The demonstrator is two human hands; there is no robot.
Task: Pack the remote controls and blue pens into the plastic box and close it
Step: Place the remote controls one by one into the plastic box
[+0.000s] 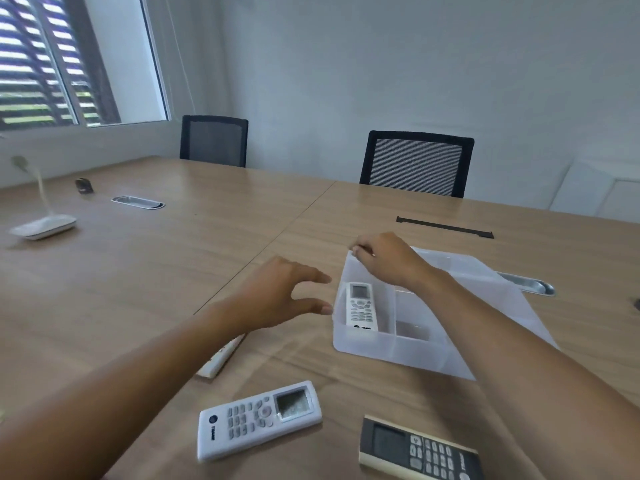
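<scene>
A translucent plastic box [388, 348] sits open on the wooden table, its lid [485, 278] lying flat behind it to the right. One white remote [360, 306] lies inside the box's left compartment. My right hand [384, 261] reaches over the box and pinches its far left corner. My left hand [284, 296] hovers just left of the box with fingers spread and nothing in it. A second white remote [258, 419] and a dark remote [419, 450] lie on the table near me. Another pale remote [223, 356] is partly hidden under my left forearm. No pens are visible.
Two black mesh chairs [417, 162] stand at the table's far side. A white desk lamp base [43, 226] sits far left. Metal cable grommets [138, 202] and a black cable slot [445, 227] are set into the tabletop.
</scene>
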